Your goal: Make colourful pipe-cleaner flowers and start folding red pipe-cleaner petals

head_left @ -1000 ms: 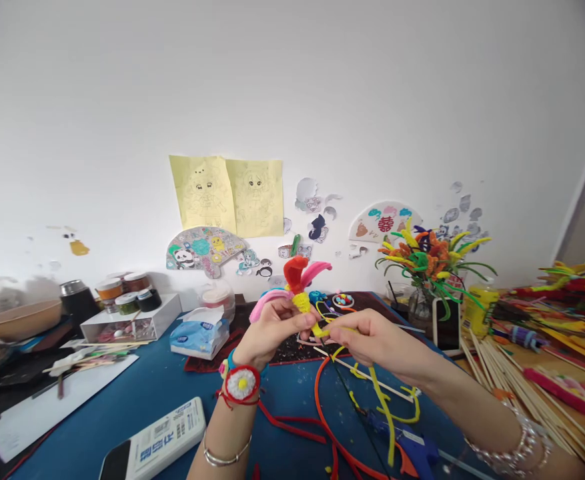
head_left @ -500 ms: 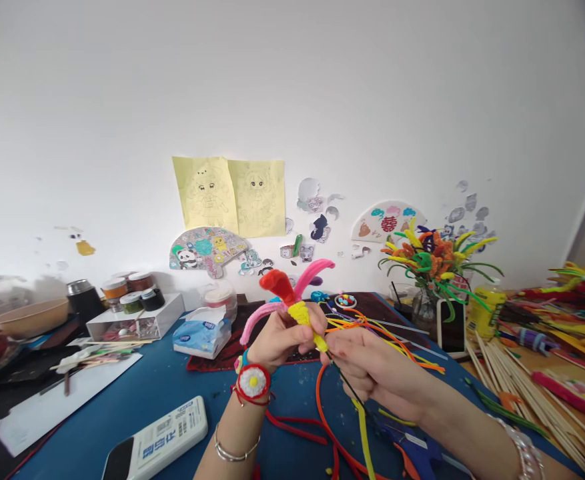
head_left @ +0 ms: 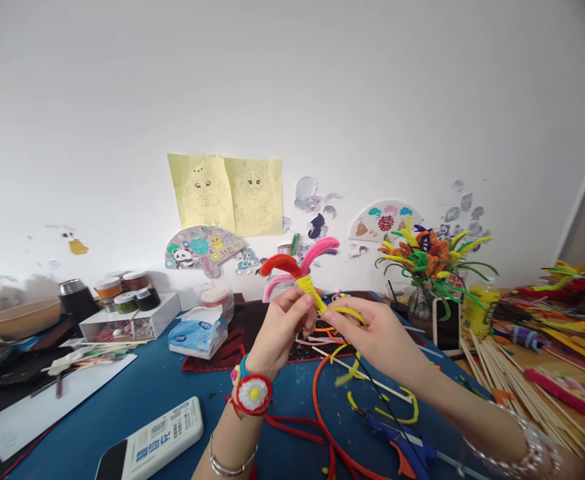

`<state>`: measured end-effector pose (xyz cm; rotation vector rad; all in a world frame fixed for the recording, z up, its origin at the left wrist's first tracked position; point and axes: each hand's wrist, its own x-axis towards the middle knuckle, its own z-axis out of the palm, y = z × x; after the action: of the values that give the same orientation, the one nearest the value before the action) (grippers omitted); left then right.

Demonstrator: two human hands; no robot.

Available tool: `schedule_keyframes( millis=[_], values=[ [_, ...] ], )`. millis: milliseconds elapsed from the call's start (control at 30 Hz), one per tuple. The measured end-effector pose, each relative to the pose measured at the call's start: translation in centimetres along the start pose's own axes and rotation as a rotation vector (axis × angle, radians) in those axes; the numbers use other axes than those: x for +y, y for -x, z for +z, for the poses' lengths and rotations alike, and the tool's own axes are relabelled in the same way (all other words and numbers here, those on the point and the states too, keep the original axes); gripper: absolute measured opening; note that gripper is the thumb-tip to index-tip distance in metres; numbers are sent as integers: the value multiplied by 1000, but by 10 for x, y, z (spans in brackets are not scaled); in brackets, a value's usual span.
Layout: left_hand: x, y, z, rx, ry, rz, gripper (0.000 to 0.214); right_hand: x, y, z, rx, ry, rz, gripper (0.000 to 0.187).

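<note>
Blue tabletop, scattered pipe cleaners

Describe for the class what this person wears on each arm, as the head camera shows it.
No sleeves show on either arm. The left hand has a round crocheted flower ornament, white with a yellow centre and red rim, on a red cord, plus a teal band and a thin silver bangle. The right hand has a silvery beaded bracelet on its forearm.

The person wears a crocheted daisy bracelet on red cord, a teal band and a thin silver bangle at seven o'clock (the left wrist), and a beaded silver bracelet at four o'clock.
</note>
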<state>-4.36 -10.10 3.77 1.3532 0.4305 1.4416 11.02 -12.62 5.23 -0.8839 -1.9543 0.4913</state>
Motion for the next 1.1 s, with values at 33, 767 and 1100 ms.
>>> schedule_keyframes(
  millis=[33, 767, 1100],
  values=[
    [0, 0, 3, 52, -27, 19, 23, 3, 0, -1, 77, 214, -99, 23],
    [11, 9, 8, 39, 154, -102, 19, -1, -5, -24, -249, 49, -114, 29],
    [-4, 7, 23, 274, 21, 166, 15, 37, 13, 20, -37, -131, 64, 29]
  ],
)
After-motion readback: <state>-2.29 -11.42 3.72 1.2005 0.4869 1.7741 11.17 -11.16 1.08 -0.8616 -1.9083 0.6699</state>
